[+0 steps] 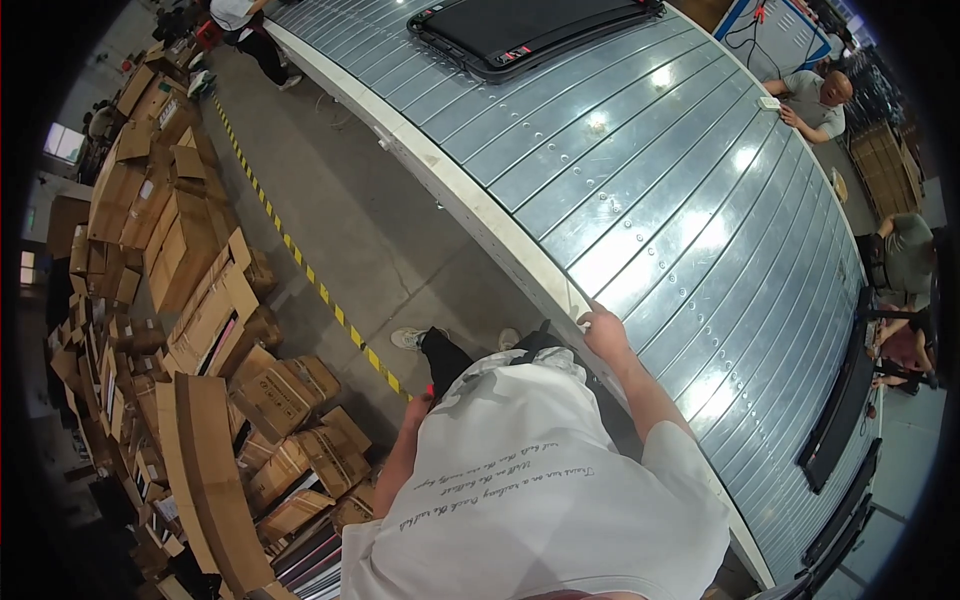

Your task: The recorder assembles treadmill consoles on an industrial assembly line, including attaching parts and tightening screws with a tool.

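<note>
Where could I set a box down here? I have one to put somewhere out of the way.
The ribbed metal table lies bare between the black panel at its far end and the black panels at its right edge. The grey floor between the yellow-black stripe and the table's white edge, where the right hand rests, is open. Left of the stripe, cardboard boxes crowd everything.

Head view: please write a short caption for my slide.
Right hand rests on the white edge of a ribbed metal conveyor table.
</note>
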